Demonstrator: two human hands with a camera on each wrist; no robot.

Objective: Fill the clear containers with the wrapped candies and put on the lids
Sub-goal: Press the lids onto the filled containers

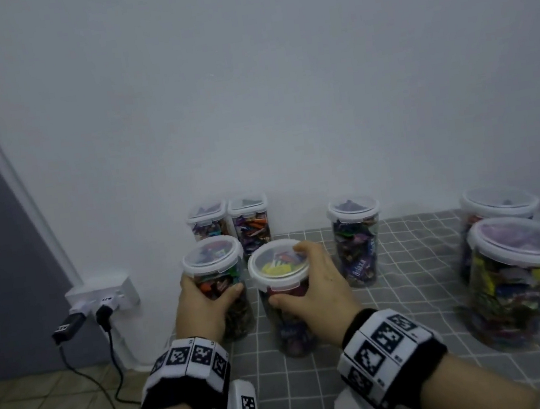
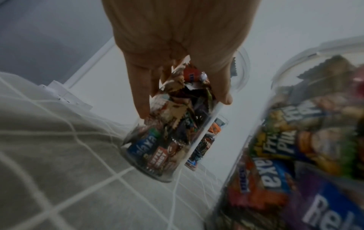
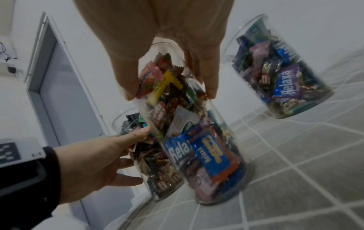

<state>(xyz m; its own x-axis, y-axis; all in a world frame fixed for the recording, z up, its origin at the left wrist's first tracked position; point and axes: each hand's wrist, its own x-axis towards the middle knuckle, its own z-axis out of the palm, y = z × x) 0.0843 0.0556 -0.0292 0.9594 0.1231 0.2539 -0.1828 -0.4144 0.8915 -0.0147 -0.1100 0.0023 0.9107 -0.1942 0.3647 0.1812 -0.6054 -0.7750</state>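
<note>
Two tall clear round containers full of wrapped candies stand side by side on the grey checked cloth (image 1: 410, 289), both lidded. My left hand (image 1: 202, 302) grips the left container (image 1: 219, 286) around its upper body, thumb on the near side; the left wrist view shows its fingers (image 2: 145, 99) wrapped on the container (image 2: 167, 140). My right hand (image 1: 313, 284) holds the right container (image 1: 283, 305) just under its white-rimmed lid (image 1: 278, 263), fingers curled over the lid's far edge. In the right wrist view that container (image 3: 197, 140) hangs below my palm, with the left hand (image 3: 94, 163) beside it.
Two rectangular lidded containers (image 1: 230, 223) stand against the wall behind. Another round lidded one (image 1: 358, 244) is to the right, and two wider lidded jars (image 1: 511, 275) at far right. A wall socket (image 1: 102, 295) with plugs and cables sits left, beyond the cloth's edge.
</note>
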